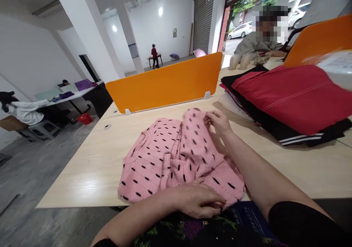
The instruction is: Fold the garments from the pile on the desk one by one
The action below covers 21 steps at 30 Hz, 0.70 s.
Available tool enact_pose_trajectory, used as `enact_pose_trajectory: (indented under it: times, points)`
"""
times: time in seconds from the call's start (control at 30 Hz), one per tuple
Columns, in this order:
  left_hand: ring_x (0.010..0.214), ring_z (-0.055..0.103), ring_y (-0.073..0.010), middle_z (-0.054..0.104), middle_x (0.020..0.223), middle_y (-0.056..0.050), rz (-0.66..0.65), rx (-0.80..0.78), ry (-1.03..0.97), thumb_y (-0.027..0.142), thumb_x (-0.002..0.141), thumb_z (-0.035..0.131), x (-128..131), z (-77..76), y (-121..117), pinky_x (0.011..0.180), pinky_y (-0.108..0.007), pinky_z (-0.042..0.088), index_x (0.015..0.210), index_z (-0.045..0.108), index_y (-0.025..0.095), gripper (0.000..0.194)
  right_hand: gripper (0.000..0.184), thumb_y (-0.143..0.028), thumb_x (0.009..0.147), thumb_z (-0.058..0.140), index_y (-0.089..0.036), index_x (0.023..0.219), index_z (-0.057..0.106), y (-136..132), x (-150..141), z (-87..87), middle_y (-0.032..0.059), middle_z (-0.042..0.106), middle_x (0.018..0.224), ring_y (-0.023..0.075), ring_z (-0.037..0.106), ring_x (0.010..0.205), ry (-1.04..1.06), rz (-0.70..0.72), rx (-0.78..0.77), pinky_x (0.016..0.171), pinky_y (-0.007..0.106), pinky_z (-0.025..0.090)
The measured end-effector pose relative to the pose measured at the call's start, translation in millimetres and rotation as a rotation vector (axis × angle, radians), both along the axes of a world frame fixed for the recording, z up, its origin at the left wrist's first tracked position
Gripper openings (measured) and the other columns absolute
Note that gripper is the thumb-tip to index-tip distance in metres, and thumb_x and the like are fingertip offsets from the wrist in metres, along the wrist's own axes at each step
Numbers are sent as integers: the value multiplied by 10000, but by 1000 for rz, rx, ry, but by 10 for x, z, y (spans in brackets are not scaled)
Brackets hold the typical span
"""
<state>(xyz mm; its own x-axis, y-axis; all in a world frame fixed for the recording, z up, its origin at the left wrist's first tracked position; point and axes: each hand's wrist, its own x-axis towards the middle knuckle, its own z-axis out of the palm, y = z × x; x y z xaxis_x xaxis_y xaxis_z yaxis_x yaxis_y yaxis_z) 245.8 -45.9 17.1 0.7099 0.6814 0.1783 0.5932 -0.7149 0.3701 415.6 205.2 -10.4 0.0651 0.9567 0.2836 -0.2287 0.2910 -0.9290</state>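
Observation:
A pink knit top (145,166) with black dashes and dotted lines lies partly folded on the table in front of me. Its neckline faces left, and a section on the right is raised and bunched. My right hand (220,123) pinches the far right edge of that raised section between thumb and fingers. Close to the table's near edge, my left hand (198,199) rests across the lower part of the top. Its fingers are curled around the fabric's near right edge, with the fingertips partly hidden.
An orange divider (165,82) stands behind the top on the pale wooden table (82,166). To the right lies a pile with a red garment (297,93) over black ones (275,129). Across the table sits a person (247,43); others are farther back.

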Motion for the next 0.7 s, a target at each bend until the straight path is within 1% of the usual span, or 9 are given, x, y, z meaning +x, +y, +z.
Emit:
enact_pose_trajectory:
  times: [0.1, 0.17, 0.2, 0.27, 0.33, 0.4, 0.53, 0.6, 0.7]
  points:
    - [1125, 563, -206, 653, 1121, -92, 63, 42, -2, 260, 912, 403, -164, -50, -51, 970, -376, 461, 1222, 568, 208, 355, 330, -491, 679, 665, -168, 681, 595, -53, -44, 8, 13, 597, 600, 113, 524, 510, -171, -85, 65, 481, 233, 401]
    - [1254, 474, -268, 604, 1247, -140, 226, 133, 50, 239, 889, 431, -364, -117, -94, 1052, -491, 385, 1303, 507, 169, 427, 294, -466, 737, 621, -172, 731, 622, -138, -116, 45, 39, 637, 693, 149, 569, 618, -368, -146, 203, 594, 273, 457]
    - [1321, 402, -308, 550, 1332, -160, 317, 181, 103, 217, 867, 450, -480, -166, -116, 1079, -564, 326, 1347, 466, 154, 485, 274, -445, 753, 613, -174, 775, 641, -192, -162, 64, 57, 663, 773, 175, 597, 714, -492, -129, 288, 678, 296, 475]
    - [1403, 267, -348, 428, 1460, -161, 440, 238, 245, 151, 821, 456, -735, -278, -150, 1092, -658, 228, 1412, 395, 152, 594, 244, -381, 752, 630, -182, 887, 672, -306, -264, 84, 84, 681, 966, 219, 603, 935, -773, 25, 450, 834, 330, 460]
    - [1423, 242, -323, 398, 1490, -126, 477, 254, 371, 71, 795, 409, -1015, -364, -155, 1097, -668, 203, 1426, 385, 190, 642, 256, -274, 712, 657, -196, 956, 679, -400, -344, 79, 89, 660, 1085, 235, 578, 1042, -1049, 233, 528, 882, 326, 437]
    - [1413, 281, -295, 432, 1472, -97, 502, 251, 455, 32, 803, 363, -1307, -378, -123, 1105, -663, 188, 1388, 440, 230, 622, 245, -159, 667, 654, -197, 907, 686, -454, -360, 65, 95, 666, 1044, 235, 603, 972, -1294, 322, 428, 805, 302, 443]
    - [1345, 405, -260, 578, 1337, -60, 557, 164, 421, 51, 853, 307, -1818, -200, -20, 1115, -608, 225, 1193, 574, 249, 476, 98, -89, 646, 644, -187, 641, 640, -460, -196, 114, 97, 666, 771, 228, 612, 748, -1610, 271, 72, 633, 286, 391]
    - [1230, 517, -229, 632, 1215, -65, 649, 166, 293, 112, 882, 319, -1967, -90, 8, 1073, -511, 349, 1152, 555, 236, 380, 90, -130, 688, 627, -197, 629, 633, -471, -138, 187, 74, 661, 732, 214, 600, 714, -1619, 280, 44, 605, 280, 373]
    - [1047, 594, -237, 607, 1105, -100, 887, 286, 148, 273, 895, 413, -2007, -11, 13, 903, -418, 486, 1148, 496, 193, 278, 120, -182, 790, 548, -199, 779, 667, -585, -290, 302, 60, 678, 810, 198, 600, 764, -1443, 202, 199, 640, 274, 396]
